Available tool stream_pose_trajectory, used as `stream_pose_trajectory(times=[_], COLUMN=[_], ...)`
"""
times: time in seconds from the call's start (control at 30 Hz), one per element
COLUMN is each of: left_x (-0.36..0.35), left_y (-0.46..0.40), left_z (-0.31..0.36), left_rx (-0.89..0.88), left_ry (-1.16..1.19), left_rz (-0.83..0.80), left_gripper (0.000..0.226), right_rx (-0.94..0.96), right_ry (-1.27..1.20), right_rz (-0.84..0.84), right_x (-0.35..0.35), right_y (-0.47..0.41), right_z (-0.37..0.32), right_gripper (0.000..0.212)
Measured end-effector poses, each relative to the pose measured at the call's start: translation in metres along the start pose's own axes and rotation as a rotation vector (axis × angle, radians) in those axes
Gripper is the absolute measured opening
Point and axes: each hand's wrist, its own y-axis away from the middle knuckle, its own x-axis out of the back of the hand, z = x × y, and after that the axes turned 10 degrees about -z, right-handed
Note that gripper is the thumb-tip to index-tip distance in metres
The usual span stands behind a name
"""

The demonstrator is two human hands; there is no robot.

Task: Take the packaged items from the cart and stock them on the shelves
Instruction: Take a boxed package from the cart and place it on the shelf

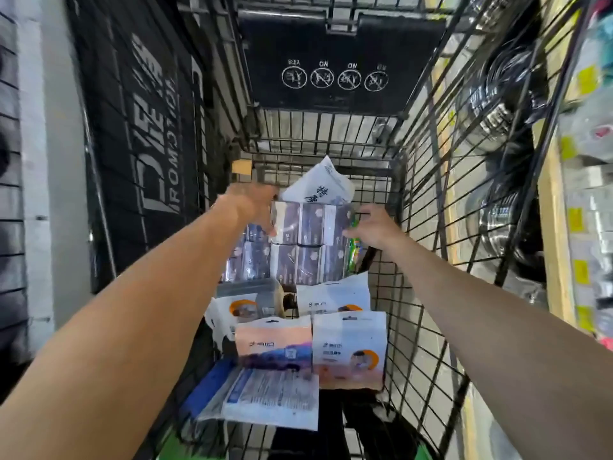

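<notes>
Black wire walls of the cart (428,207) close in around both arms, which reach deep toward a row of dark shrink-wrapped packs (310,224) sitting on top of a similar layer at the far end of the basket. The left hand (253,204) grips the row's left end, fingers curled over its edge, and the right hand (373,225) grips the right end, so the row is squeezed between them rather than supported from below. My worry is that the glossy film looks slippery and the row may buckle at its seams when lifted, dropping onto the white pouches (348,350) lying nearer. A white bag (320,184) leaning behind could also topple once its support goes.
</notes>
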Motion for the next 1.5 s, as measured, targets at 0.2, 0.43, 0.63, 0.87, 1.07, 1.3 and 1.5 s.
stream_pose_trajectory(times=[0.2,0.43,0.63,0.87,1.07,1.3,1.5], left_x=[0.002,0.007,0.01,0.0,-0.022,-0.025,-0.022], left_y=[0.012,0.041,0.064,0.019,-0.007,-0.018,-0.022], left_z=[-0.004,-0.004,0.018,0.024,0.031,0.022,0.011], left_rx=[-0.056,-0.317,-0.328,0.099,0.177,0.105,-0.008], left_ry=[0.193,0.277,0.501,0.686,0.531,0.545,0.541], left_rz=[-0.124,-0.222,-0.334,0.067,-0.023,-0.01,0.025], left_gripper=[0.108,0.047,0.031,0.058,0.062,0.053,0.05], right_rx=[-0.038,-0.026,0.022,0.146,0.135,0.206,0.295], right_ry=[-0.222,-0.296,-0.211,-0.118,-0.204,-0.329,-0.291], right_rz=[-0.027,-0.034,0.105,0.25,0.267,0.466,0.61], right_x=[-0.028,-0.024,-0.006,0.007,0.009,-0.01,-0.026], right_y=[0.005,0.037,0.067,0.074,0.064,0.048,0.043], right_z=[0.015,0.018,0.026,0.013,0.02,0.025,0.025], right_gripper=[0.091,0.068,0.052,0.042,0.058,0.065,0.082])
